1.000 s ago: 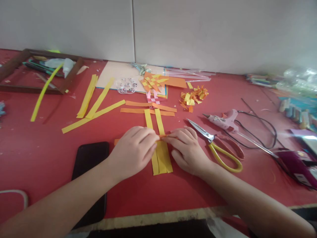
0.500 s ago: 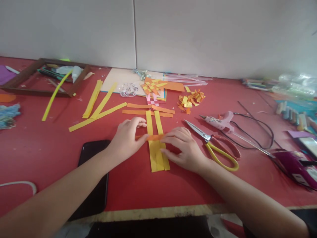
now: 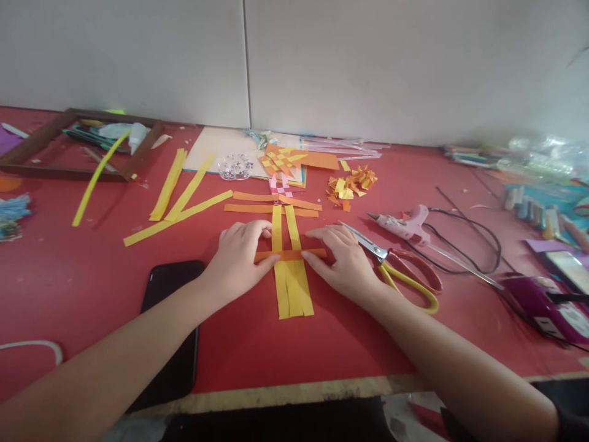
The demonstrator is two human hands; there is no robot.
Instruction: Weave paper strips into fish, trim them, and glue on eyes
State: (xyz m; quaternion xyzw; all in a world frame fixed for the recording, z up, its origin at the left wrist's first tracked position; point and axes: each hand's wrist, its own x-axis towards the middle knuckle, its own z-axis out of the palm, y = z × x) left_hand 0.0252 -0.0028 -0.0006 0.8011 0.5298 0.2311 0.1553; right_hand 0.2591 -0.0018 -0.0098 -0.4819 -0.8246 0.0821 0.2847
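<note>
Several yellow paper strips [image 3: 293, 288] lie side by side, running away from me on the red table [image 3: 322, 344]. An orange strip [image 3: 289, 254] lies across them. My left hand [image 3: 239, 258] rests at its left end, thumb pressing on the strip, fingers curled down on the table. My right hand [image 3: 343, 261] rests at its right end, fingers spread flat on the strip and the table. Two more orange strips [image 3: 271, 202] lie just beyond the yellow ones.
Scissors [image 3: 400, 267] with yellow and red handles lie right of my right hand, then a pink glue gun [image 3: 407, 222] with its cable. A black phone [image 3: 172, 325] lies under my left forearm. Loose yellow strips [image 3: 179, 196], paper scraps [image 3: 352, 184], woven pieces [image 3: 283, 161] and a wooden frame [image 3: 55, 147] sit farther back.
My hands have slid apart along the orange strip, which now lies flat across the yellow strips. The pinch of a second ago has opened into flat pressing fingers.
</note>
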